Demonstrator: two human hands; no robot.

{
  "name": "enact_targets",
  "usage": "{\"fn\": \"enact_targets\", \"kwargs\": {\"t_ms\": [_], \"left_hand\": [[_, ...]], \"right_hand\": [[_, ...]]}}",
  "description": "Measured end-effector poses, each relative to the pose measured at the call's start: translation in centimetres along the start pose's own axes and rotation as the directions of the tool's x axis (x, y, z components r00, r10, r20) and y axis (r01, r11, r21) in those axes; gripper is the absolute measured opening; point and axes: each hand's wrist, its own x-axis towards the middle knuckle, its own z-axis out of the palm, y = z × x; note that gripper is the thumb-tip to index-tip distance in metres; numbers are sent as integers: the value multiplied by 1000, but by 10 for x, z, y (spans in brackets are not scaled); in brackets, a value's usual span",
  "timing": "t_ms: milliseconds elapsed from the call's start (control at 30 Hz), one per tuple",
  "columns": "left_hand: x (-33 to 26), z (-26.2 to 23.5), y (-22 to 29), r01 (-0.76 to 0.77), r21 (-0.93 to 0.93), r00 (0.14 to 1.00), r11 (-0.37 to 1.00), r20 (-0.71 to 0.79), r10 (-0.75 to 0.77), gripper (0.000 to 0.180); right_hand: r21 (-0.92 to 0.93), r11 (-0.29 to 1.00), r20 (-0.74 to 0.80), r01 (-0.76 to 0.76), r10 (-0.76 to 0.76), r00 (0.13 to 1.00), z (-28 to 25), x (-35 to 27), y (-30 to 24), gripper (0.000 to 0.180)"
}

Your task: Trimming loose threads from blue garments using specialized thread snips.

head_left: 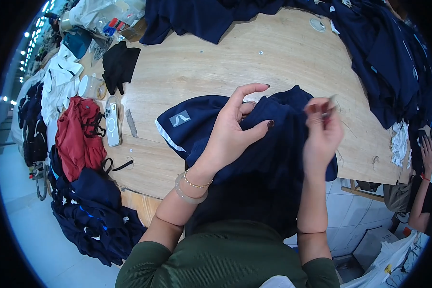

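Note:
A navy garment (pixel 273 144) with a white trim and a small grey patch lies bunched on the wooden table (pixel 201 67) in front of me. My left hand (pixel 233 132) pinches a fold of the navy fabric between thumb and fingers, index finger raised. My right hand (pixel 323 132) is lifted just to the right of it, blurred, fingers closed on a small thin object near its fingertips; what that object is I cannot tell. I wear bracelets on the left wrist.
Piles of navy clothing (pixel 393 62) line the far and right table edges. At the left are a red garment (pixel 79 137), a phone (pixel 113 125), a black cloth (pixel 119 65), white garments (pixel 60 81) and more navy clothes (pixel 93 216). Another person's arm (pixel 422 192) shows at right.

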Motion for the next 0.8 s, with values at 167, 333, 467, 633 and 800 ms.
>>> {"fn": "enact_targets", "kwargs": {"t_ms": [167,333,467,633,800], "left_hand": [[1,-8,1,21,60,1000,998,22,-22,59],[2,-7,2,13,114,999,993,32,-16,61],[2,-9,0,-36,288,996,957,87,11,63],[2,-8,-2,-14,180,1000,984,24,10,59],[4,-10,5,17,219,996,976,84,-36,62]], "right_hand": [[19,989,-88,-145,146,985,-26,16,10,11],[-144,973,345,179,-120,931,-15,7,-3,24],[-254,888,383,384,-272,883,-1,5,-3,23],[70,988,163,-141,128,978,-3,14,-1,8],[-13,999,265,43,-39,963,-20,16,1,11]]}}
